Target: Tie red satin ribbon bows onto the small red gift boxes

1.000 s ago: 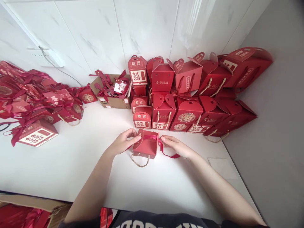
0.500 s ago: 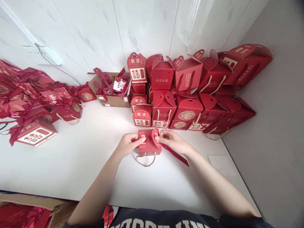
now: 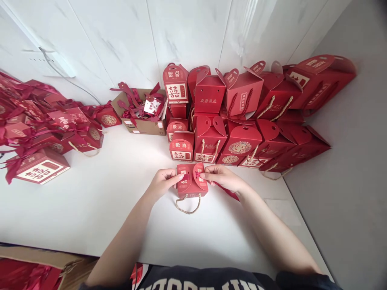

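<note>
A small red gift box [image 3: 192, 189] with a twisted cord handle [image 3: 188, 211] stands on the white table in front of me, its two rounded top flaps folded inward. Dark red ribbon [image 3: 227, 191] passes through slots in the flaps and trails off to the right. My left hand [image 3: 166, 181] grips the box's left side, thumb on top of the left flap. My right hand [image 3: 225, 178] pinches at the right flap, where the ribbon comes through its slot; the fingers under the thumb are partly hidden.
Stacked red gift boxes [image 3: 238, 147] line the wall behind. An open cardboard box [image 3: 148, 127] of ribbons and tags stands left of them. Ribboned boxes [image 3: 44, 165] pile up at the far left. Another carton [image 3: 33, 254] sits below the table's front edge.
The right flap, raised before, now lies flatter over the box top. Ribbon shows at both slots, and less of its loose end is visible at right.
</note>
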Available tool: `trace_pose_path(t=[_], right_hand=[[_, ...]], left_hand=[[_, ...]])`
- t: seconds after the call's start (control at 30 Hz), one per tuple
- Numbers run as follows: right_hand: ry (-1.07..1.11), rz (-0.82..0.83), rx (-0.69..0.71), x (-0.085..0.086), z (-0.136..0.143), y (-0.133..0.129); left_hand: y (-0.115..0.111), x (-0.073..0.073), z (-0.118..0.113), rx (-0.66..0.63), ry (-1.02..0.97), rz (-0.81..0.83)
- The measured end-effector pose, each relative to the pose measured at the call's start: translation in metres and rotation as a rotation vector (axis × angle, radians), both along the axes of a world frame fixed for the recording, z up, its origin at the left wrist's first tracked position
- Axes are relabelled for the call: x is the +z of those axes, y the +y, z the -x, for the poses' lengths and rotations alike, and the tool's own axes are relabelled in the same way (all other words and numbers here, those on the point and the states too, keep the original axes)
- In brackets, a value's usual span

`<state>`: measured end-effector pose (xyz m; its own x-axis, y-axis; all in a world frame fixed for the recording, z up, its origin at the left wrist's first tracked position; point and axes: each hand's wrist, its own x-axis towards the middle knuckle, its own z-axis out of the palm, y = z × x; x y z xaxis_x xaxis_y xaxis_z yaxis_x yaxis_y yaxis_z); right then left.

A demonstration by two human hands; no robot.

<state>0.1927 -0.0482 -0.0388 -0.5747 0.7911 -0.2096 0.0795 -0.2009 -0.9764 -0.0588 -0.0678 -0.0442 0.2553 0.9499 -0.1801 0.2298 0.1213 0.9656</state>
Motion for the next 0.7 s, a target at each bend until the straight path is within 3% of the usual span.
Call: trace_pose_path(t=[0.37,0.53,0.7], right_hand=[[0.018,-0.022,0.039,-0.008,-0.003,0.002],[0.019,-0.057,0.030,-0.002,-0.002,0.000],[0.028,-0.100,0.000,0.012,-0.004,-0.003]], left_hand=[[0.000,0.007,0.010,-0.044,-0.070,0.126],[0.002,0.008,0.013,0.024,-0.065,0.192],[0.002,0.019,0.016,0.012,-0.123,0.164]])
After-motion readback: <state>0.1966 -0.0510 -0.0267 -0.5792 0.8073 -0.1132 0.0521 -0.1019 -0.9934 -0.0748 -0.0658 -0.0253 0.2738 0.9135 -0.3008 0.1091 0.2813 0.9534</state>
